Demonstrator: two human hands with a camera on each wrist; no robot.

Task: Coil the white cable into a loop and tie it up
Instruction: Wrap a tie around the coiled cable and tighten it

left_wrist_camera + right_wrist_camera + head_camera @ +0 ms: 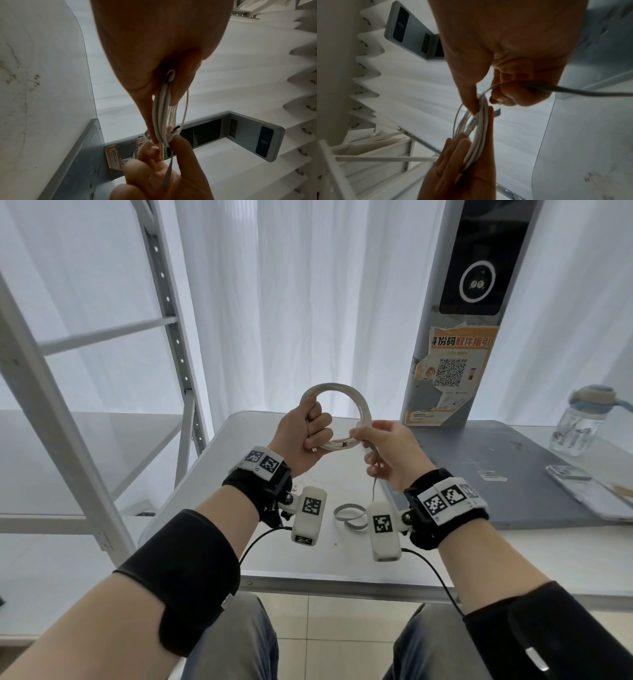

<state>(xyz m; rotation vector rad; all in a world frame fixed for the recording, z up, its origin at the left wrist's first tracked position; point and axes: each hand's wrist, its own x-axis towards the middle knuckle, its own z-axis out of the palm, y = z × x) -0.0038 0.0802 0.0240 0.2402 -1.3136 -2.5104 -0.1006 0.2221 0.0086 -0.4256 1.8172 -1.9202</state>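
The white cable (362, 405) is wound into a round coil held upright above the table. My left hand (317, 433) grips the coil's left and bottom side in a fist, and a connector end (343, 444) pokes out beside its fingers. My right hand (359, 436) pinches the coil's lower right together with a thin grey tie strap (374, 489) that hangs below the palm. In the left wrist view the bundled strands (162, 115) run from my palm to the right hand's fingertips (178, 143). In the right wrist view the strap (573, 91) trails out to the right of the coil (481, 128).
A second grey strap (348, 515) lies curled on the white table (274, 559) under my wrists. A dark grey slab (479, 470), a phone (589, 491) and a water bottle (579, 426) sit at the right. A pillar with an orange poster (452, 371) stands behind, metal shelving (171, 337) at left.
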